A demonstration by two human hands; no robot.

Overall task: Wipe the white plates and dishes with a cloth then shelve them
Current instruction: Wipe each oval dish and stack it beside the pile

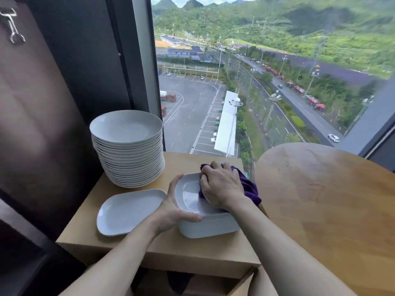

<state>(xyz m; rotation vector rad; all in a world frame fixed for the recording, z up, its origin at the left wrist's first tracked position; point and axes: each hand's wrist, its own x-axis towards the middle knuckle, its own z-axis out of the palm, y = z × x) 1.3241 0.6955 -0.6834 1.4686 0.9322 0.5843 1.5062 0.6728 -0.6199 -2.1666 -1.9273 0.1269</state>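
A stack of white square dishes (210, 227) stands on the wooden cabinet top (168, 244). My left hand (173, 208) grips the left rim of the top square dish (188, 195), thumb over its near edge. My right hand (221, 186) holds a bunched purple cloth (250, 186) and presses it into the right side of that dish. One single white square dish (128, 211) lies flat to the left of the stack. A tall stack of round white plates (128, 146) stands behind it at the back left.
A round wooden table (333, 206) adjoins the cabinet on the right. A large window (256, 71) lies straight ahead, a dark curtain (42, 114) on the left. An open cardboard box (203, 283) sits below the cabinet front.
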